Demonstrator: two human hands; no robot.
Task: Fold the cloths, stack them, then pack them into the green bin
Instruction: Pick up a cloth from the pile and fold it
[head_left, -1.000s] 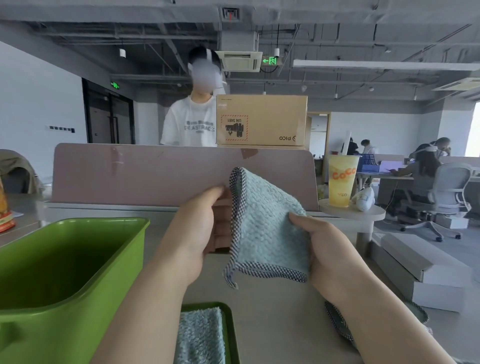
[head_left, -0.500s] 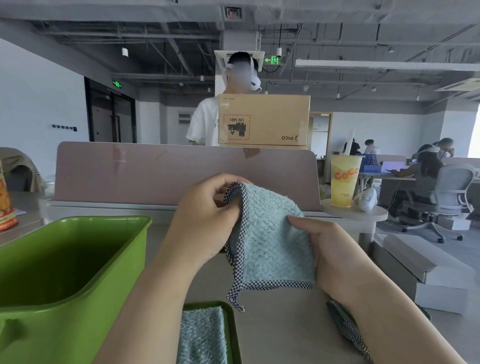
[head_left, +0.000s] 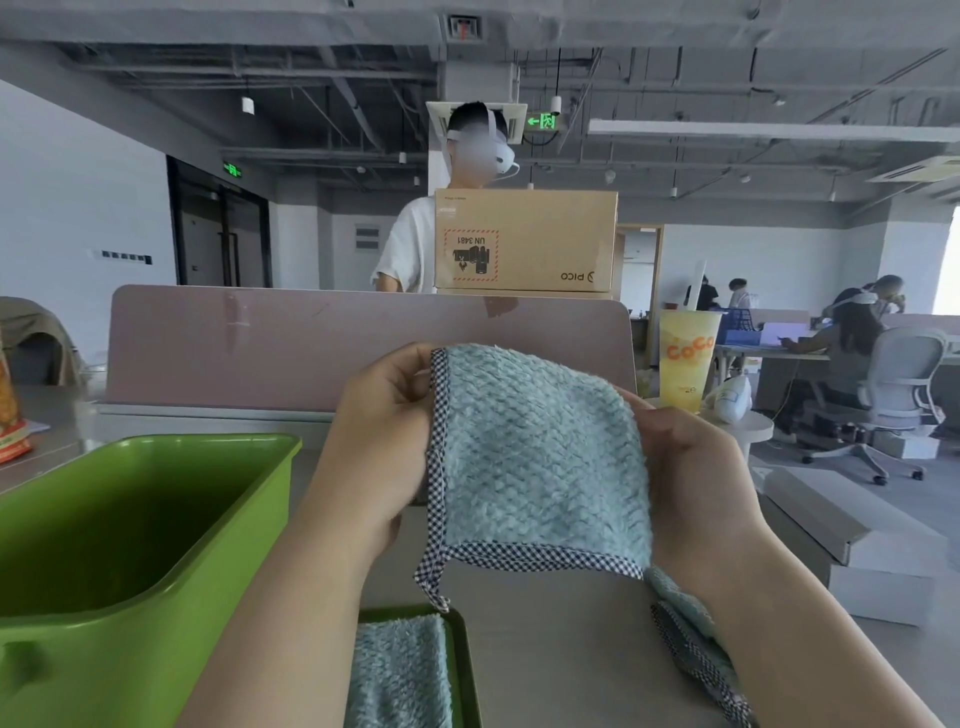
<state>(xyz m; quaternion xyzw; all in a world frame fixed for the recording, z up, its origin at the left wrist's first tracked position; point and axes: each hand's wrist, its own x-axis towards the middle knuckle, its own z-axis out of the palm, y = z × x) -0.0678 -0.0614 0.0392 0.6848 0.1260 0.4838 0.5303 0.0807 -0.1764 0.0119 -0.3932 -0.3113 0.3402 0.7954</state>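
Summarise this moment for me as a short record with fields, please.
held cloth: folded, held above the desk
left hand: pinches its checked left edge
right hand: grips its right side
green bin: left of the hands, no cloth visible inside
second cloth: lies in the green tray
third cloth: partly under the right forearm

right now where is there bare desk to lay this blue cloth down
One patch of bare grey desk lies under the held light-blue checked-trim cloth, bordered by the small green tray on its left and another blue cloth under the right forearm. Further left is crowded: the large green plastic bin fills it.
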